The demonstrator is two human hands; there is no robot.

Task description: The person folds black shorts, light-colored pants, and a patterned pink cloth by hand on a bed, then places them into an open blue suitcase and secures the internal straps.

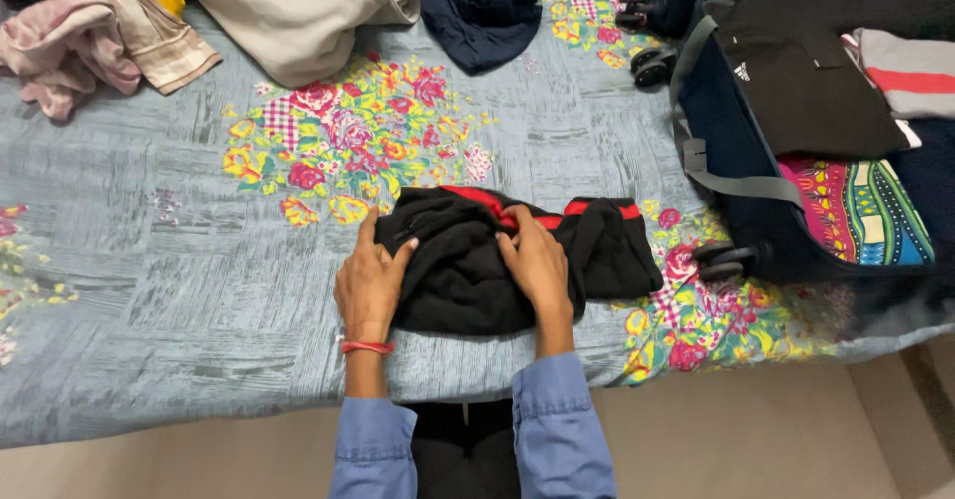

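Note:
A black garment with red trim (468, 260) lies partly folded near the front edge of a bed covered by a grey-blue floral sheet (169, 260). My left hand (370, 278) rests on the garment's left edge, fingers spread and pressing the fabric. On its middle sits my right hand (539, 263), palm down, fingers curled over a fold near the red trim. Both wrists come out of blue sleeves, and a red band circles the left wrist.
An open dark wheeled suitcase (756, 151) with folded colourful clothes lies at the right. Loose clothes sit along the far edge: a pink piece (60, 46), a beige garment (298, 11) and a navy one (477, 6). Beige floor lies below the bed.

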